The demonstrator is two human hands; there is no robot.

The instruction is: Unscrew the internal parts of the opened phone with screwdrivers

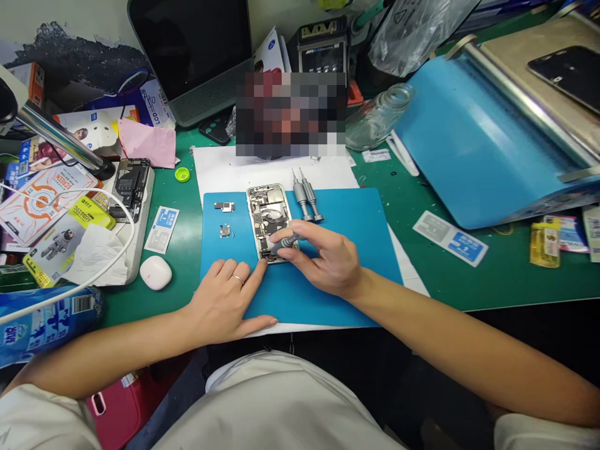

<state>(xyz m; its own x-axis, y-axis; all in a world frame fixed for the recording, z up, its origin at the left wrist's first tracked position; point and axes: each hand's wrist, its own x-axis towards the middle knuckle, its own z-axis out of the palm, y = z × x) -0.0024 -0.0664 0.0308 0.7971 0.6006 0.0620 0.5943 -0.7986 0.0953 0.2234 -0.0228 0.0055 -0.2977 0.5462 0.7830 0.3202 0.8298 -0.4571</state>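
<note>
An opened phone (269,215) lies on a blue mat (323,300), its inner parts showing. My right hand (325,253) grips a small grey screwdriver (287,244) over the phone's lower part; the tip is hard to make out. Beside the phone's bottom edge, my left hand (229,297) rests on the mat with its fingers stretched out and the index fingertip at the phone's lower left corner. Two more grey screwdrivers (307,197) lie to the right of the phone. On its left are a small metal-and-black part (225,206) and another small part (227,231).
A white rounded case (156,272) and a second opened phone (129,187) are on the left. A glass jar (379,119) lies tilted behind the mat. A blue-covered stand (473,150) fills the right. A dark screen (192,50) stands at the back.
</note>
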